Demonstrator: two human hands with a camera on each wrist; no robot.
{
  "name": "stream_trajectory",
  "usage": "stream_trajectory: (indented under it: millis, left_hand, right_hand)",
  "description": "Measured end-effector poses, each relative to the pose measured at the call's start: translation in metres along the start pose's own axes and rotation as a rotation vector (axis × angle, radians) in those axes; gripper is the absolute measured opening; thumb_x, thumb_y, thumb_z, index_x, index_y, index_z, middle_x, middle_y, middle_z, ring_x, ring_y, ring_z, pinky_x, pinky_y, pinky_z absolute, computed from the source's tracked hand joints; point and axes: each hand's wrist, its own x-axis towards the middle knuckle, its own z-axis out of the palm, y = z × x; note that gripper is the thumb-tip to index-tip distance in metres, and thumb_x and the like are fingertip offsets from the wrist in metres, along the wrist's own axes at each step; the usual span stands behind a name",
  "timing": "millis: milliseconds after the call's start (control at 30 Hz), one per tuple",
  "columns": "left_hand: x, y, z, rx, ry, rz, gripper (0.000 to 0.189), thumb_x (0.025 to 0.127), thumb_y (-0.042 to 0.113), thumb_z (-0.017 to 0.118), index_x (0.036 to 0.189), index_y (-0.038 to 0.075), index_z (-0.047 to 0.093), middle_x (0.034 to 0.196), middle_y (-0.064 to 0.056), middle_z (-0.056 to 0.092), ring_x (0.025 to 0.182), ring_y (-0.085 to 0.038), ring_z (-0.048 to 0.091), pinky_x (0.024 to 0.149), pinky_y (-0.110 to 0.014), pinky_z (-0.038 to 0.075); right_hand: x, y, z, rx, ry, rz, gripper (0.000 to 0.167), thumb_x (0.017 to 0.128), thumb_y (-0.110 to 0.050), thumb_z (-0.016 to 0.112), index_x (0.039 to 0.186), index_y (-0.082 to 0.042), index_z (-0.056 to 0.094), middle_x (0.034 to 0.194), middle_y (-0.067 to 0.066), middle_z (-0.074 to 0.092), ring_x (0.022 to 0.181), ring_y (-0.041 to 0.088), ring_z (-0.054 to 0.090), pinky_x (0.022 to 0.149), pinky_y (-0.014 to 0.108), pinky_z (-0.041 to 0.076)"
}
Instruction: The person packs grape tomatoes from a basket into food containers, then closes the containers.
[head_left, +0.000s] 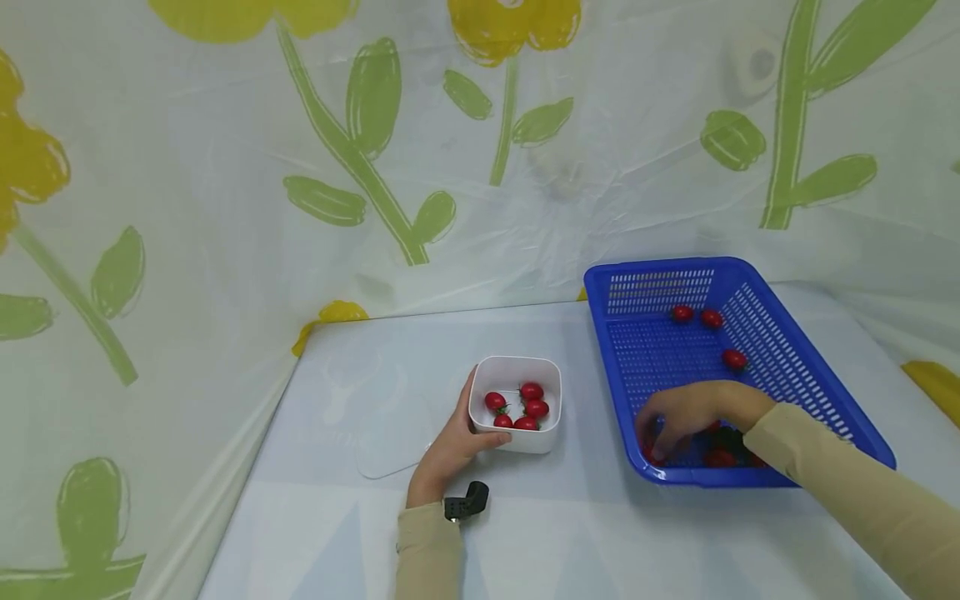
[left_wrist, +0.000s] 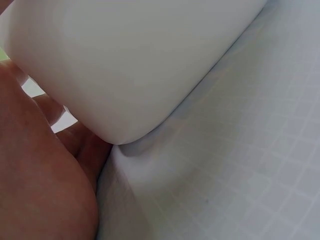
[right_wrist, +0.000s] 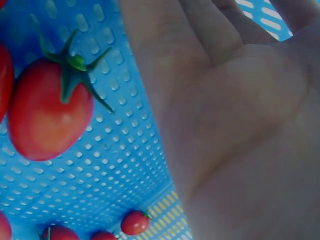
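My left hand holds a small square white box standing on the table, its thumb along the near side and fingers along the left wall. Several red cherry tomatoes with green stems lie inside the box. My right hand reaches into the blue basket, fingers bent down at its near left corner. Thumb and fingertips close round a cherry tomato there. In the right wrist view the palm fills the right side and the fingertips are out of frame; another tomato lies left of it.
A clear lid-like sheet lies on the white table left of the box. More tomatoes sit in the basket's far and right parts, others under my right wrist. A flower-printed curtain hangs behind the table.
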Motion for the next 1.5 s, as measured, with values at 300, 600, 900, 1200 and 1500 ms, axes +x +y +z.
stream_trajectory:
  millis: [300, 600, 900, 1200, 1500]
  left_hand:
    - [-0.001, 0.000, 0.000, 0.007, 0.009, -0.015, 0.100, 0.073, 0.014, 0.073, 0.143, 0.030, 0.004, 0.143, -0.006, 0.020, 0.125, -0.027, 0.025, 0.097, -0.046, 0.031]
    - [0.000, 0.000, 0.001, 0.009, 0.015, -0.022, 0.100, 0.073, 0.014, 0.073, 0.143, 0.030, 0.004, 0.143, -0.005, 0.019, 0.126, -0.027, 0.023, 0.097, -0.046, 0.030]
    - [0.000, 0.000, -0.001, 0.011, 0.009, -0.042, 0.100, 0.073, 0.017, 0.074, 0.143, 0.032, 0.004, 0.143, -0.003, 0.020, 0.127, -0.024, 0.023, 0.098, -0.045, 0.029]
    - [0.002, 0.002, 0.000, 0.010, 0.002, -0.043, 0.100, 0.072, 0.018, 0.074, 0.142, 0.035, 0.005, 0.143, -0.002, 0.020, 0.126, -0.024, 0.024, 0.098, -0.042, 0.031]
    - [0.000, 0.002, -0.002, 0.010, 0.017, -0.044, 0.101, 0.072, 0.017, 0.075, 0.143, 0.034, 0.004, 0.143, -0.002, 0.020, 0.126, -0.025, 0.024, 0.099, -0.045, 0.028]
  right_hand:
    - [-0.001, -0.001, 0.004, -0.017, -0.001, 0.014, 0.010, 0.078, -0.017, 0.067, 0.086, -0.023, 0.062, 0.084, -0.004, 0.057, 0.075, 0.014, 0.058, 0.067, 0.029, 0.049]
    - [-0.002, -0.001, 0.007, -0.057, 0.049, 0.026, 0.014, 0.075, -0.019, 0.070, 0.085, -0.024, 0.061, 0.082, -0.005, 0.056, 0.074, 0.014, 0.054, 0.066, 0.029, 0.048]
    - [-0.011, 0.005, 0.001, 0.019, 0.100, 0.020, 0.016, 0.076, -0.020, 0.069, 0.091, -0.022, 0.066, 0.086, -0.004, 0.060, 0.074, 0.014, 0.059, 0.068, 0.031, 0.050]
    - [-0.033, 0.003, -0.012, -0.149, 0.317, -0.058, 0.021, 0.079, -0.024, 0.067, 0.098, -0.019, 0.062, 0.086, -0.009, 0.057, 0.075, 0.012, 0.052, 0.067, 0.028, 0.046]
    - [-0.060, -0.003, -0.016, -0.186, 0.497, -0.126, 0.029, 0.080, -0.034, 0.065, 0.105, -0.020, 0.061, 0.096, -0.007, 0.058, 0.080, 0.009, 0.053, 0.069, 0.027, 0.047]
